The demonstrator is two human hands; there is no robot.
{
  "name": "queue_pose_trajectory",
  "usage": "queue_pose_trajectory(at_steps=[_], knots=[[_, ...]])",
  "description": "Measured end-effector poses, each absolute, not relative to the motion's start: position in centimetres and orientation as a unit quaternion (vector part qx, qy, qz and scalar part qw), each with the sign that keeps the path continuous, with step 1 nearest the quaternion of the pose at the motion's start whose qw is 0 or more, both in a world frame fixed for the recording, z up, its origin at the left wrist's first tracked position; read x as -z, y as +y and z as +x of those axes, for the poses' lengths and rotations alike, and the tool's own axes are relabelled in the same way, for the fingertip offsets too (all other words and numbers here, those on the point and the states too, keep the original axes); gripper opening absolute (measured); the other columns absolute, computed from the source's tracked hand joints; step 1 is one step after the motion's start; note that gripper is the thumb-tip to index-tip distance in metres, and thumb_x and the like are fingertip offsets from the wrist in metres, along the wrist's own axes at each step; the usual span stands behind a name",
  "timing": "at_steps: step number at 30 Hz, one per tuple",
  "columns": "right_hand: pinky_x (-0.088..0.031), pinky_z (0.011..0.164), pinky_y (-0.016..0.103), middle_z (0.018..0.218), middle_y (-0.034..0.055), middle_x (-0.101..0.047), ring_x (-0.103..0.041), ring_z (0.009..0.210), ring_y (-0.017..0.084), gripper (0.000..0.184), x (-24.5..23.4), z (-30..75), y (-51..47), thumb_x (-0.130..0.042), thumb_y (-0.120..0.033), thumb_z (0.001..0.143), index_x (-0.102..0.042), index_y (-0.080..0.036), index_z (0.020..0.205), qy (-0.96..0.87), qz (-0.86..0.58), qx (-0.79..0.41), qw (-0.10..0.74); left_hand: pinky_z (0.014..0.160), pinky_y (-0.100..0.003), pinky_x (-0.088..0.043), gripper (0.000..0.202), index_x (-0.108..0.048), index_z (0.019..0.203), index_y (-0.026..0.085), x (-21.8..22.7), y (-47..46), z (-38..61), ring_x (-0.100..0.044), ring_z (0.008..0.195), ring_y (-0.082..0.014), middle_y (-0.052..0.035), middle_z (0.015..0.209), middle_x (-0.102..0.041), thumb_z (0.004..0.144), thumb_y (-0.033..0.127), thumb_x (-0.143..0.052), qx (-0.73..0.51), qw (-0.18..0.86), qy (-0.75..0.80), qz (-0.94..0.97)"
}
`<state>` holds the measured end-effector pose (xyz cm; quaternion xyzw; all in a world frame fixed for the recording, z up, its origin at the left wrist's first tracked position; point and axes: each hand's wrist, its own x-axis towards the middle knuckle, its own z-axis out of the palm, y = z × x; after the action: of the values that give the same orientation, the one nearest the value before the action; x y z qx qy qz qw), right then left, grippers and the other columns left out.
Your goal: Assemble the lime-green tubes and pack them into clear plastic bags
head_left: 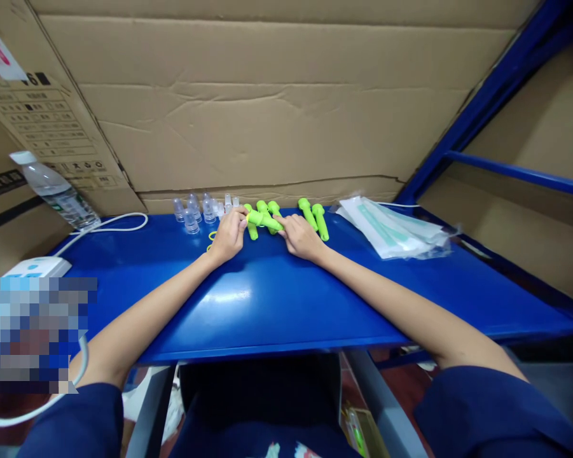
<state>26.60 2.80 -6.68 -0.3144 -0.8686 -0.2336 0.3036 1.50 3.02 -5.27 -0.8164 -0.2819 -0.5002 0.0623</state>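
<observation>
Between my two hands, over the far part of the table, is a lime-green flashlight-shaped plastic body point(263, 220), lying roughly sideways. My left hand point(229, 234) pinches its wider left end, where a thin yellow ring shows. The narrow end is gripped by the fingers of my right hand point(299, 235). Several like green bodies lie behind and beside the hands, with a pair point(320, 221) just right of my right hand. Yellow rings point(212, 236) rest near my left wrist. Clear plastic caps point(191, 221) stand in a group left of my left hand.
White-and-green plastic packets point(391, 229) lie at the right on the blue table point(267, 312). A water bottle point(57, 191) leans at the far left, near a white power strip point(38, 267) and its cable. Cardboard point(267, 127) walls the back; a blue metal frame point(519, 172) bounds the right.
</observation>
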Motion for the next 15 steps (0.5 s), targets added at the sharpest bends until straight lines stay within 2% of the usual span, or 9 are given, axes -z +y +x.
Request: queue_pose_trajectory(at_steps=[6, 10, 15], knots=[[-0.044, 0.075, 0.042, 0.096, 0.0167, -0.065, -0.054, 0.086, 0.03, 0.045, 6.6, 26.7, 2.8, -0.032, -0.028, 0.104, -0.05, -0.007, 0.14, -0.876, -0.298, 0.213, 0.313, 0.094, -0.04, -0.043, 0.028, -0.047, 0.099, 0.02, 6.0, 2.8, 2.0, -0.059, 0.111, -0.0229, -0.0134, 0.117, -0.062, 0.106, 0.039, -0.029, 0.487, 0.057, -0.306, -0.816], [-0.046, 0.076, 0.042, 0.093, 0.0167, -0.066, -0.057, 0.085, 0.029, 0.046, 6.4, 26.6, 2.4, -0.033, -0.033, 0.105, -0.053, -0.005, 0.136, -0.88, -0.287, 0.213, 0.314, 0.094, -0.042, -0.043, 0.024, -0.048, 0.102, 0.019, 6.3, 2.6, 2.1, -0.057, 0.115, -0.0253, -0.0145, 0.118, -0.062, 0.104, 0.041, -0.037, 0.491, 0.076, -0.328, -0.803], [-0.047, 0.074, 0.043, 0.092, 0.0171, -0.067, -0.058, 0.084, 0.029, 0.046, 6.2, 26.5, 2.1, -0.033, -0.034, 0.105, -0.055, -0.005, 0.134, -0.879, -0.288, 0.217, 0.313, 0.093, -0.042, -0.044, 0.026, -0.048, 0.101, 0.019, 6.4, 2.6, 2.1, -0.058, 0.117, -0.0247, -0.0156, 0.118, -0.062, 0.104, 0.041, -0.035, 0.499, 0.089, -0.342, -0.792]])
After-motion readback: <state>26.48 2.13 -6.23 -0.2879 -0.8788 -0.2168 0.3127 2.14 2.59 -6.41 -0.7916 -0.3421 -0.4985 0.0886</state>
